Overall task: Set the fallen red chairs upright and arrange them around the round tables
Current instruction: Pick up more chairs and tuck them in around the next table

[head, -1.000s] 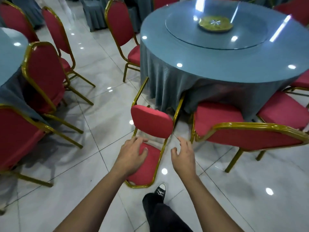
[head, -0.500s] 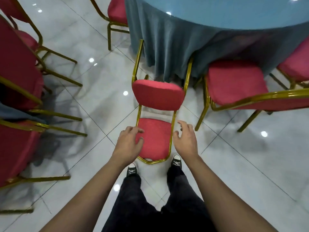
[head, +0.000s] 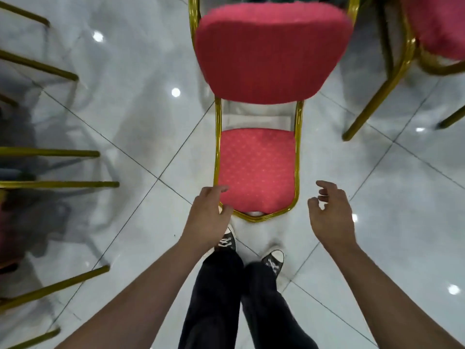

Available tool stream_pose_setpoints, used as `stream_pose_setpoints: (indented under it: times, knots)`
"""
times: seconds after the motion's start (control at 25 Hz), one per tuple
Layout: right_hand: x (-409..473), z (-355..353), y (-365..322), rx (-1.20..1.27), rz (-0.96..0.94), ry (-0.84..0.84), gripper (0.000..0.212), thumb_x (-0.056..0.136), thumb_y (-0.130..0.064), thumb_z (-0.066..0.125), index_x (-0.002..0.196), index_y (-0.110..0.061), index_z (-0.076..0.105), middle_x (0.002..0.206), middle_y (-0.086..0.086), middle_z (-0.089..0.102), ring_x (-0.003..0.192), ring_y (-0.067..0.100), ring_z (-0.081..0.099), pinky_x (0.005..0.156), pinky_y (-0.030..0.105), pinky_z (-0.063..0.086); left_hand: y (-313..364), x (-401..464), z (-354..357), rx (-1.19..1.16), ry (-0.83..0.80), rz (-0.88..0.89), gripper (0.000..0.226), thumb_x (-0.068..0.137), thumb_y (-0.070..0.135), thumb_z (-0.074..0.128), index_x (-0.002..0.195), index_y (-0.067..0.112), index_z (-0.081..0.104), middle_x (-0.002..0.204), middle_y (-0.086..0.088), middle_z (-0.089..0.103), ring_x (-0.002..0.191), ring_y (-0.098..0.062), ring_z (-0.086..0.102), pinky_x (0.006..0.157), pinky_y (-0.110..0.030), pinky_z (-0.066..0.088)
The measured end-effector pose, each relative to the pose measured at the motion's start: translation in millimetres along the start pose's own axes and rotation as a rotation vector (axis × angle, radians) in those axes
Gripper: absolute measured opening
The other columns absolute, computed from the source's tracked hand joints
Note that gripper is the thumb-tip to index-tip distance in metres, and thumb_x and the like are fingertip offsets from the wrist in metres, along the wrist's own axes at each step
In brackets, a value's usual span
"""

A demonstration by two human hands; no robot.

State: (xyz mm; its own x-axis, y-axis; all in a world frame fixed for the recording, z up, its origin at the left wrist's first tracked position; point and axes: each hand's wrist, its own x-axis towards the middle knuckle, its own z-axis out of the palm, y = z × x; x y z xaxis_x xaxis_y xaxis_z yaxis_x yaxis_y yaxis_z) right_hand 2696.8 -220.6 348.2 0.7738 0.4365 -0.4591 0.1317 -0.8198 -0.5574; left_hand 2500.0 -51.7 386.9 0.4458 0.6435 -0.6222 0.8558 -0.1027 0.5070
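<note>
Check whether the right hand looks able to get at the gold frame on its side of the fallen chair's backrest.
Probably yes. The right hand hangs open just beside the backrest frame, apart from it, with only bare floor tile between them.

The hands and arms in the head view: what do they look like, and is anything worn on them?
Both forearms are bare to the bottom edge of the picture, with no sleeves visible. The left hand and the right hand wear no gloves, and no rings, watch or bracelet can be seen. There are no markings on them.
</note>
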Motion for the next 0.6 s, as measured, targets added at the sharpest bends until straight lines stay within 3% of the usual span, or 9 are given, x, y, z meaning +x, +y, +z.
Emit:
stream_pose_setpoints:
  times: [0.12, 0.2, 0.36, 0.48, 0.6]
  knots:
    - [60.0, 94.7, 66.0, 0.006, 0.038, -0.025, 0.04, 0.095, -0.019, 0.058, 0.135, -0.02, 0.053, 0.12, 0.007, 0.056, 0.108, 0.021, 0.059, 0.085, 0.031, 0.043, -79.8, 83.5, 70.5, 0.014, -0.025, -0.015, 0.051, 0.098, 0.021, 0.053, 0.148, 0.028, 0.042, 0.139, -0.006, 0.047, 0.124, -0.024, 0.049, 0.103, -0.03, 0.039]
    - [104.6, 154.6, 114.8, -0.01, 0.063, -0.028, 0.046, 0.095, -0.025, 0.059, 0.14, -0.022, 0.049, 0.124, 0.009, 0.055, 0.113, 0.027, 0.058, 0.089, 0.037, 0.047, -129.0, 141.3, 121.7, 0.007, -0.025, 0.003, 0.057, 0.099, 0.023, 0.054, 0.152, 0.03, 0.036, 0.141, -0.008, 0.044, 0.127, -0.026, 0.048, 0.107, -0.039, 0.043]
    - [169.8, 241.3, 193.2, -0.082, 0.162, -0.056, 0.074, 0.092, -0.046, 0.061, 0.155, -0.039, 0.022, 0.153, 0.011, 0.035, 0.134, 0.039, 0.044, 0.108, 0.053, 0.039, -207.6, 237.1, 196.9, 0.006, 0.057, -0.033, 0.068, 0.097, 0.03, 0.052, 0.155, 0.043, 0.019, 0.145, -0.016, 0.037, 0.127, -0.038, 0.047, 0.103, -0.053, 0.047]
    - [190.0, 272.4, 232.9, -0.057, 0.242, -0.076, 0.085, 0.09, -0.06, 0.059, 0.154, -0.049, 0.005, 0.153, 0.016, 0.031, 0.135, 0.044, 0.041, 0.109, 0.059, 0.036, -250.7, 282.7, 230.7, -0.079, 0.022, -0.052, 0.078, 0.098, 0.027, 0.052, 0.153, 0.055, 0.005, 0.136, -0.02, 0.044, 0.111, -0.033, 0.056, 0.094, -0.043, 0.052]
    - [194.9, 267.7, 244.0, 0.111, 0.235, -0.051, 0.09, 0.085, -0.063, 0.066, 0.155, -0.049, 0.01, 0.144, 0.014, 0.046, 0.127, 0.037, 0.052, 0.106, 0.055, 0.044, -265.4, 295.6, 238.4, -0.204, -0.023, -0.012, 0.09, 0.097, 0.015, 0.057, 0.149, 0.064, 0.003, 0.136, -0.019, 0.046, 0.109, -0.032, 0.06, 0.096, -0.043, 0.054]
